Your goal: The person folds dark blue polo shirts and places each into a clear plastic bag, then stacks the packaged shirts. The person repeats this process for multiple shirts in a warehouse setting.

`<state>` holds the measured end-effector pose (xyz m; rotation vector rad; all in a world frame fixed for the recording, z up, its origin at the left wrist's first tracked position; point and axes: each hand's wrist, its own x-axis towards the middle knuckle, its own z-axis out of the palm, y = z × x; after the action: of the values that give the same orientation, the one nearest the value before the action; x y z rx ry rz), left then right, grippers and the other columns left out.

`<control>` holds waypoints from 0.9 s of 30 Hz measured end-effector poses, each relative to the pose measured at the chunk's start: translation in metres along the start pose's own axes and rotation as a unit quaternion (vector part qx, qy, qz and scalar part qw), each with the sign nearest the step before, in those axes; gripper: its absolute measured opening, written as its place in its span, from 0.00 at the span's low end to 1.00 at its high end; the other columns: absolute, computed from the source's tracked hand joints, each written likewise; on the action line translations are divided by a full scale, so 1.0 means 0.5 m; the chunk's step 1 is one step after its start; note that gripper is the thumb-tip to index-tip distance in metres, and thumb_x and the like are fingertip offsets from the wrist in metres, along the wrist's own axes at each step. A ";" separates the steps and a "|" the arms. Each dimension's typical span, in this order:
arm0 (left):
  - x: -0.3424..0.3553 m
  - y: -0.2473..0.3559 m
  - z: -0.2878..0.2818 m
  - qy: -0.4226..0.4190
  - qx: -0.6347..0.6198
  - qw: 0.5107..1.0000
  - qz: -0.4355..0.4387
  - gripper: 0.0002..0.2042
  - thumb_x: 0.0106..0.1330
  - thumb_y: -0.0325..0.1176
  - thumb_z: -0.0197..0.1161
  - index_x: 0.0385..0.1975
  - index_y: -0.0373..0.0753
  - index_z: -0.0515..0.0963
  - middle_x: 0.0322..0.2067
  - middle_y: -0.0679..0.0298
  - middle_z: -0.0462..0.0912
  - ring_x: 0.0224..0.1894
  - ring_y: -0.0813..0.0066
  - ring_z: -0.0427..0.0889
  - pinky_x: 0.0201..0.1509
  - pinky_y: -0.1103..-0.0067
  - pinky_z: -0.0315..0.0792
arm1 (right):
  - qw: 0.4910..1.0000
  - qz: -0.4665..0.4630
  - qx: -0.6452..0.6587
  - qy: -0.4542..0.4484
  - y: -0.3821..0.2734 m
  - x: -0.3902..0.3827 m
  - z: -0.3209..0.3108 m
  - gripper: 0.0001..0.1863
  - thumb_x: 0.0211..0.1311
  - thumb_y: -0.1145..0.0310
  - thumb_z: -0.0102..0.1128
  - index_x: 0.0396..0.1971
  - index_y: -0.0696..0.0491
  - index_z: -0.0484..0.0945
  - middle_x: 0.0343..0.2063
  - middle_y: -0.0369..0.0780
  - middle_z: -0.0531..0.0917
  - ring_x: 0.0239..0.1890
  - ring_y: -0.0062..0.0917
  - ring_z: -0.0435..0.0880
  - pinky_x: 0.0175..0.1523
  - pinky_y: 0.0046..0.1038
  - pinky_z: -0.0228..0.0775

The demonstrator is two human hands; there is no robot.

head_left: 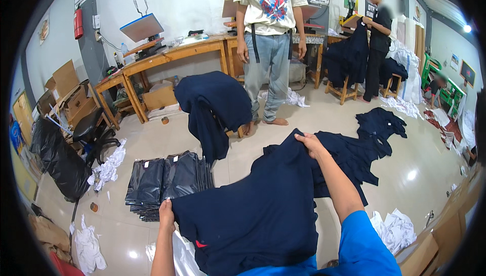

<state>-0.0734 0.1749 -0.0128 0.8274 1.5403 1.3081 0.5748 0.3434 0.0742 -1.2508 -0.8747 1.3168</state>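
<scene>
At six o'clock in view, the left hand [166, 217] and right hand [312, 146] are spreading the cloth [255, 207], fingers [305, 138] grasping its nine- and one-o'clock edges, apparently to stop it sagging, while packs [182, 174] are lying stacked at its ten o'clock.

White walls [187, 2], glossy beige floor [400, 190]
</scene>
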 end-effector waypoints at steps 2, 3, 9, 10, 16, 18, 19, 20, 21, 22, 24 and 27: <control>-0.013 0.053 0.035 0.026 -0.044 0.998 0.020 0.17 0.86 0.46 0.50 0.45 0.38 0.79 0.40 0.65 0.81 0.43 0.76 0.77 0.53 0.72 0.74 | 0.997 -0.074 -0.028 -0.001 -0.045 0.003 -0.025 0.13 0.78 0.64 0.64 0.52 0.56 0.83 0.40 0.37 0.90 0.39 0.24 0.89 0.47 0.29 0.84; 0.011 0.065 0.001 0.034 -0.067 0.996 0.040 0.19 0.86 0.46 0.49 0.50 0.35 0.79 0.44 0.63 0.82 0.48 0.74 0.77 0.58 0.71 0.73 | 0.993 -0.110 -0.033 -0.007 -0.064 0.003 0.005 0.12 0.79 0.64 0.63 0.52 0.56 0.83 0.40 0.36 0.90 0.39 0.23 0.89 0.48 0.29 0.84; -0.019 0.423 0.153 0.074 -0.039 0.970 0.230 0.21 0.85 0.48 0.52 0.50 0.32 0.79 0.45 0.62 0.81 0.49 0.75 0.76 0.60 0.74 0.70 | 0.895 -0.375 -0.186 0.153 -0.323 -0.076 -0.026 0.15 0.75 0.56 0.67 0.37 0.52 0.79 0.29 0.29 0.79 0.35 0.14 0.75 0.41 0.26 0.70; 0.006 0.487 0.177 0.052 0.001 0.961 0.270 0.20 0.84 0.47 0.54 0.48 0.32 0.80 0.42 0.63 0.82 0.47 0.77 0.75 0.56 0.76 0.71 | 0.855 -0.444 -0.211 0.167 -0.395 -0.073 -0.089 0.18 0.75 0.54 0.68 0.30 0.50 0.76 0.25 0.27 0.75 0.31 0.14 0.71 0.37 0.26 0.67; 0.054 0.800 0.369 -0.024 -0.030 0.918 0.396 0.20 0.80 0.49 0.63 0.41 0.33 0.85 0.34 0.68 0.82 0.39 0.79 0.73 0.47 0.76 0.70 | 0.846 -0.468 -0.161 0.198 -0.759 -0.182 -0.243 0.16 0.77 0.54 0.67 0.44 0.53 0.85 0.36 0.32 0.86 0.39 0.14 0.81 0.47 0.22 0.73; 0.056 0.884 0.466 -0.061 -0.175 0.898 0.399 0.22 0.81 0.49 0.60 0.51 0.31 0.83 0.45 0.61 0.86 0.47 0.74 0.78 0.56 0.75 0.72 | 0.773 -0.533 -0.179 0.294 -0.896 -0.226 -0.335 0.25 0.77 0.52 0.66 0.60 0.57 0.81 0.47 0.35 0.88 0.48 0.17 0.82 0.55 0.26 0.74; 0.108 0.933 0.470 -0.075 -0.187 0.885 0.419 0.24 0.81 0.49 0.60 0.55 0.30 0.82 0.49 0.58 0.86 0.50 0.72 0.79 0.60 0.74 0.71 | 0.765 -0.551 -0.174 0.284 -0.950 -0.246 -0.359 0.26 0.77 0.51 0.65 0.60 0.58 0.80 0.47 0.35 0.88 0.48 0.18 0.84 0.55 0.26 0.75; 0.126 0.969 0.490 -0.052 -0.183 0.879 0.437 0.23 0.81 0.49 0.60 0.53 0.30 0.82 0.45 0.59 0.86 0.48 0.72 0.78 0.59 0.72 0.71 | 0.776 -0.553 -0.138 0.269 -0.984 -0.262 -0.369 0.25 0.78 0.51 0.64 0.60 0.58 0.81 0.46 0.35 0.88 0.46 0.19 0.84 0.53 0.25 0.75; 0.098 0.990 0.511 -0.020 -0.149 0.885 0.441 0.21 0.81 0.48 0.60 0.48 0.30 0.82 0.39 0.61 0.85 0.43 0.74 0.78 0.53 0.72 0.74 | 0.719 -0.574 -0.201 0.338 -0.980 -0.274 -0.358 0.20 0.80 0.50 0.62 0.52 0.53 0.84 0.41 0.34 0.87 0.40 0.17 0.83 0.47 0.24 0.75; 0.078 1.006 0.532 -0.080 -0.203 0.875 0.432 0.20 0.82 0.47 0.59 0.43 0.32 0.82 0.33 0.64 0.83 0.36 0.77 0.77 0.44 0.74 0.75 | 0.712 -0.544 -0.208 0.391 -0.991 -0.286 -0.362 0.21 0.80 0.49 0.61 0.51 0.53 0.85 0.40 0.33 0.86 0.38 0.17 0.81 0.47 0.23 0.74; 0.100 1.021 0.560 -0.097 -0.203 0.879 0.419 0.18 0.83 0.46 0.59 0.42 0.34 0.81 0.31 0.65 0.83 0.31 0.79 0.77 0.37 0.76 0.75 | 0.691 -0.569 -0.247 0.371 -0.989 -0.299 -0.362 0.22 0.80 0.48 0.61 0.52 0.54 0.85 0.39 0.33 0.86 0.39 0.18 0.82 0.48 0.24 0.74; 0.133 1.003 0.572 -0.110 -0.160 0.919 0.344 0.18 0.83 0.46 0.58 0.42 0.34 0.81 0.29 0.66 0.83 0.30 0.78 0.78 0.35 0.76 0.75 | 0.662 -0.569 -0.262 0.410 -0.934 -0.279 -0.346 0.23 0.80 0.49 0.60 0.53 0.55 0.85 0.38 0.33 0.87 0.40 0.17 0.82 0.49 0.24 0.74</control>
<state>0.1358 0.4419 0.4589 1.3113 0.8325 1.8275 0.8214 0.2561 0.5201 -1.1341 -1.0494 -0.5600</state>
